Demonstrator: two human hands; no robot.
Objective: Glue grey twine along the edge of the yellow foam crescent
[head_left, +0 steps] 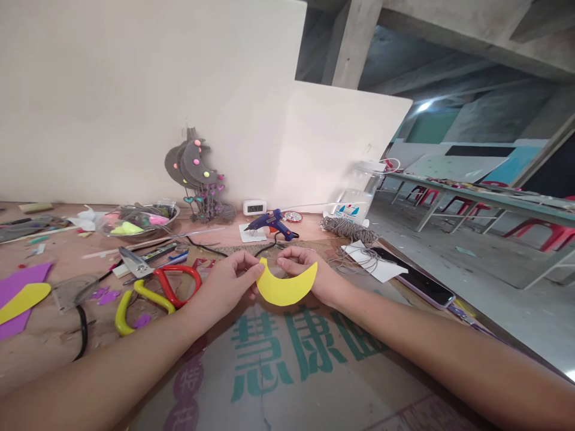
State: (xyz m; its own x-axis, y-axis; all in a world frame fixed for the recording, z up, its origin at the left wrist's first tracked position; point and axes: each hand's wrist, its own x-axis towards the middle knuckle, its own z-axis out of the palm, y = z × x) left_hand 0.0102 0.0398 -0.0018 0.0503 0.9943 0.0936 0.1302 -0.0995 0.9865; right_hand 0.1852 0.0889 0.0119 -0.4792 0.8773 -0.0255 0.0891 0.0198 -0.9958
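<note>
A yellow crescent cutout (286, 290), flat like foam or felt, is held up over the cardboard with its tips pointing upward. My left hand (233, 276) pinches its left tip between thumb and fingers. Behind its right half, my right hand (321, 276) is closed with the fingers curled against it; part of those fingers is hidden by the piece. Just beyond my hands a blue glue gun (275, 225) rests by a small white card (252, 233). Red-and-yellow-handled scissors (177, 286) lie left of my left hand.
Grey crescent ornaments with pompoms (193, 161) lean at the white board (112, 90). Nearby are a bowl of pompoms (137, 222), a digital timer (254, 208), grey cord (348, 230), a plastic jar (358, 193) and a phone (415, 278). Purple sheet (38, 281) lies left; printed cardboard (215, 383) covers the front.
</note>
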